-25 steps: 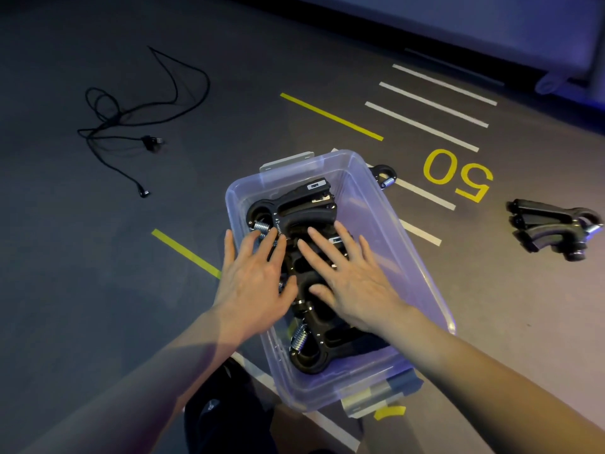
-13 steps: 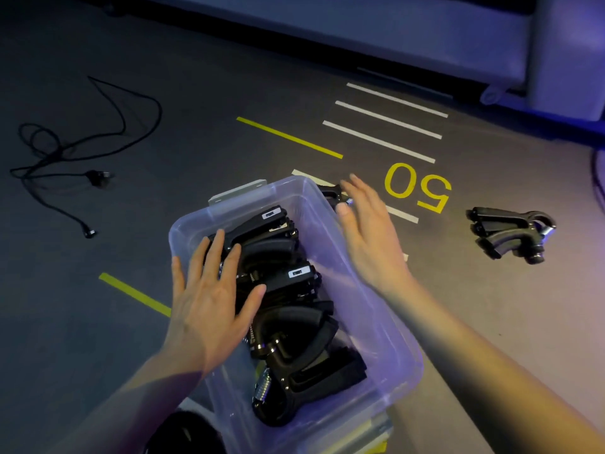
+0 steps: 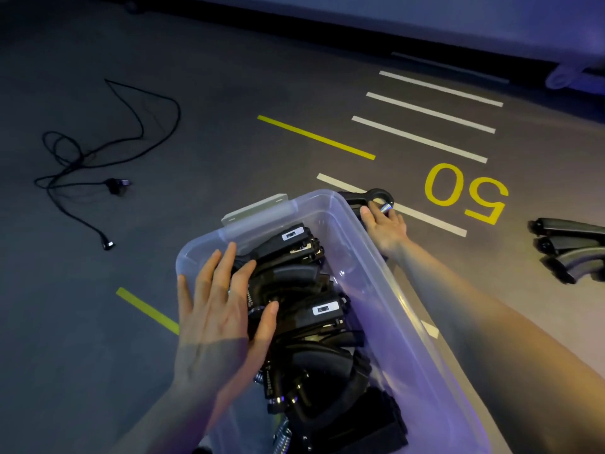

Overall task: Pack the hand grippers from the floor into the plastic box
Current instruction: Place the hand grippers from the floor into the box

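Observation:
A clear plastic box (image 3: 376, 257) sits on the floor and holds several black hand grippers (image 3: 311, 322) stacked along its length. My left hand (image 3: 216, 309) lies flat with straight fingers on the grippers at the box's left wall. Beyond the box's far right corner, my right hand (image 3: 384, 224) has its fingers curled round a black hand gripper (image 3: 373, 196) with a steel spring lying on the floor. More black hand grippers (image 3: 569, 253) lie together on the floor at the right edge.
A tangled black cable (image 3: 85, 158) lies on the dark floor at the left. Yellow and white floor lines and a yellow number 50 (image 3: 465, 191) are painted past the box. A pale wall base (image 3: 425, 27) runs along the top.
My right hand left the box, reached past its far right corner and closed on the hand gripper on the floor. My left hand stayed flat on the packed grippers.

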